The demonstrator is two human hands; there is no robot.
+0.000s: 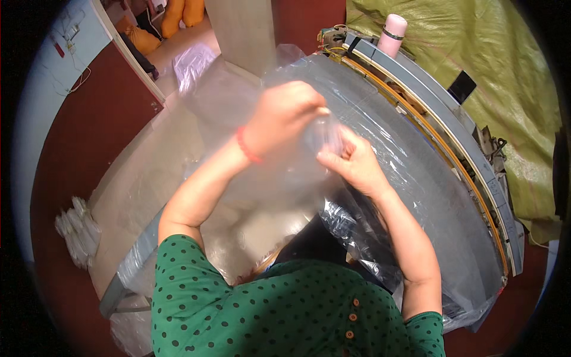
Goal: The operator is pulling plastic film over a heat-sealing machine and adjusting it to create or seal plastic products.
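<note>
A gathered piece of clear plastic film [325, 132] is between my two hands, and its loose part spreads below and to the left as a pale blur. My right hand [355, 163] grips the bunched film between thumb and fingers. Just above and to the left of it, my left hand [288, 108] is closed, its fingers pinched at the top of the film and blurred by motion. A red band [247, 146] circles my left wrist. More clear film [342, 223] lies over my lap, below my right hand.
A long machine bench [428, 196] covered in clear film curves along the right, with an orange-edged metal bar [440, 140]. Beyond it, a green-yellow tarp [452, 41] bears a pink bottle [392, 34] and a dark phone [461, 87]. Folded plastic [78, 232] lies at left.
</note>
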